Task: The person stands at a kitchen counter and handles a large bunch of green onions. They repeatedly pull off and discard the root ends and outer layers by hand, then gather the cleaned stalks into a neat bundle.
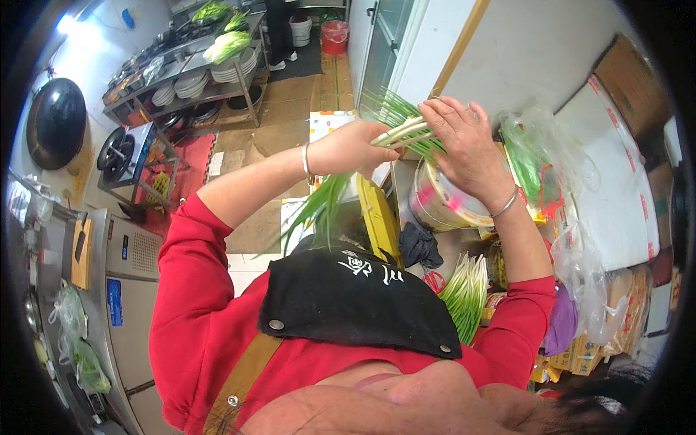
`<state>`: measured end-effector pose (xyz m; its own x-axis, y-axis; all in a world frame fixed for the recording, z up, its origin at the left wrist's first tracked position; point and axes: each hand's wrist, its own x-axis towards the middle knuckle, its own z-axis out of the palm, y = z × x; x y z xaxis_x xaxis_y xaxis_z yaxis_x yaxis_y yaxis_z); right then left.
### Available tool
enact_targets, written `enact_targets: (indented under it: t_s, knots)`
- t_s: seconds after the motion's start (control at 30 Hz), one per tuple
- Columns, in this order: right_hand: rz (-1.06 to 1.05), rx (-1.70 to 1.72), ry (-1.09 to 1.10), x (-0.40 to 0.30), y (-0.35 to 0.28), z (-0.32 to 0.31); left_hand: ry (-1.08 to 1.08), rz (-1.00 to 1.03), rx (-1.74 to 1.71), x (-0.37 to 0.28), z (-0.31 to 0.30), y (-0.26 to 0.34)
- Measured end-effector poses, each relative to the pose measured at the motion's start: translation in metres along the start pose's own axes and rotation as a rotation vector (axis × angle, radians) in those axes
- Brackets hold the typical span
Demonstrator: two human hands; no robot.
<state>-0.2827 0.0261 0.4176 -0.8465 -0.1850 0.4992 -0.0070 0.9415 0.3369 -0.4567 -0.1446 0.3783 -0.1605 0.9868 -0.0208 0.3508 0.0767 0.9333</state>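
My left hand (353, 147) is closed around green onions (402, 134), whose white ends point right and whose green leaves hang down at the left. My right hand (462, 144) touches those white ends. More green leaves (399, 111) show behind and between both hands; which hand bears them I cannot tell. Below my right hand stands a white plastic bucket (435, 198) with a wire handle. A pile of green onions (465, 299) lies near my right elbow, beside red-handled scissors (434, 281) and a dark cloth (418, 246).
A yellow board or container edge (380, 217) is in front of my apron. Plastic bags (582, 261) and a white foam box (609, 179) line the right side. A steel rack (239, 81) with plates and leafy vegetables stands at the upper left; a person (278, 32) is beyond it.
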Motion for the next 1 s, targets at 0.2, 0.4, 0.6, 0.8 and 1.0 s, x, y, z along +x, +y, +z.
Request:
enact_targets:
  t_s: [0.2,0.4,0.6,0.8,1.0]
  knots:
    - [0.004,0.387,0.129,0.03,-0.037,0.024,0.152,-0.035,0.266,-0.011,-0.001,-0.025]
    - [0.02,0.596,0.28,0.04,-0.054,0.074,0.206,-0.028,0.14,-0.023,-0.007,-0.038]
    - [0.117,0.595,0.263,0.037,-0.057,0.1,0.286,-0.075,0.104,-0.043,-0.005,-0.047]
    - [0.261,0.588,0.33,0.028,-0.034,0.111,0.35,-0.009,0.285,-0.063,-0.016,-0.067]
    - [0.253,0.637,0.314,0.03,-0.044,0.102,0.425,-0.015,0.568,-0.077,-0.02,-0.08]
